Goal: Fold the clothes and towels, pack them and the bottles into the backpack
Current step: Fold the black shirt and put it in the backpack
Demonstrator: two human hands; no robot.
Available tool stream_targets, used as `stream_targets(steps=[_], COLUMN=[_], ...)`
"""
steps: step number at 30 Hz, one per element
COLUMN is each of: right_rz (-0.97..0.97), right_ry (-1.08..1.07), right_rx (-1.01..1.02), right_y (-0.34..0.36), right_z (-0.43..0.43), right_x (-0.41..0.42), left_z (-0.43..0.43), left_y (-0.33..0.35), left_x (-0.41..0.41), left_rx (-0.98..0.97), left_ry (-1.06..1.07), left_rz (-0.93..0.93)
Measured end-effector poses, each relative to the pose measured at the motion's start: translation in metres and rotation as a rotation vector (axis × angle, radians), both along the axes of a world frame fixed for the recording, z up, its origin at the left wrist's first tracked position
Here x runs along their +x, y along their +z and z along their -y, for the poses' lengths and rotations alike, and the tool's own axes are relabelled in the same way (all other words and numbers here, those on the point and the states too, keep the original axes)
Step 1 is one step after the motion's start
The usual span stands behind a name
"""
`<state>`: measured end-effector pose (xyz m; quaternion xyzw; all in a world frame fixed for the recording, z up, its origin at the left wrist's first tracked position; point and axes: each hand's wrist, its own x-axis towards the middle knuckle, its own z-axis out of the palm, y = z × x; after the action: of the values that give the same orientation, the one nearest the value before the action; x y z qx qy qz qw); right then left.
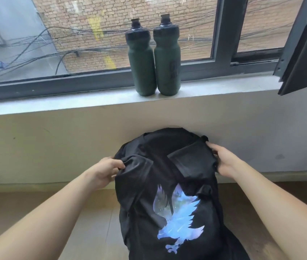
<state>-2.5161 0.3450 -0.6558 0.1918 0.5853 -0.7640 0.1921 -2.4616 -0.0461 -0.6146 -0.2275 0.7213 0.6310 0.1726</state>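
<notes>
A black T-shirt (169,166) with a blue eagle print (179,220) lies spread over a dark rounded shape on the floor below the window; whether that shape is the backpack I cannot tell. My left hand (107,170) pinches the shirt's left shoulder fabric. My right hand (222,160) grips the shirt's right edge beside the folded-in sleeve. Two dark green bottles (142,61) (167,57) with black caps stand upright, side by side and touching, on the windowsill.
The grey windowsill (55,104) runs across the view above a pale wall (45,143). An open dark window sash (304,49) juts in at the upper right. Wooden floor (96,222) lies around the shirt.
</notes>
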Motion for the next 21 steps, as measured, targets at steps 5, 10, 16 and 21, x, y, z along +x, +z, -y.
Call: stream_targets(steps=[5,10,16,21], right_rz=[0.066,-0.162,-0.457,-0.643], right_ry=[0.004,-0.074,-0.099,0.007], right_rx=[-0.002,0.069,0.456,0.851], right_y=[-0.007,0.011,0.050,0.109], right_z=[-0.004,-0.005,-0.007,-0.003], right_x=[-0.011,-0.006,0.019,0.048], left_z=[0.007,0.000,-0.002,-0.005], left_y=[-0.003,0.012,0.043,0.074], left_x=[-0.005,0.000,0.024,0.059], left_rx=[0.145,0.132,-0.144,-0.323], left_ry=[-0.030,0.023,0.065,0.002], left_rz=[-0.104,-0.233,-0.426,-0.515])
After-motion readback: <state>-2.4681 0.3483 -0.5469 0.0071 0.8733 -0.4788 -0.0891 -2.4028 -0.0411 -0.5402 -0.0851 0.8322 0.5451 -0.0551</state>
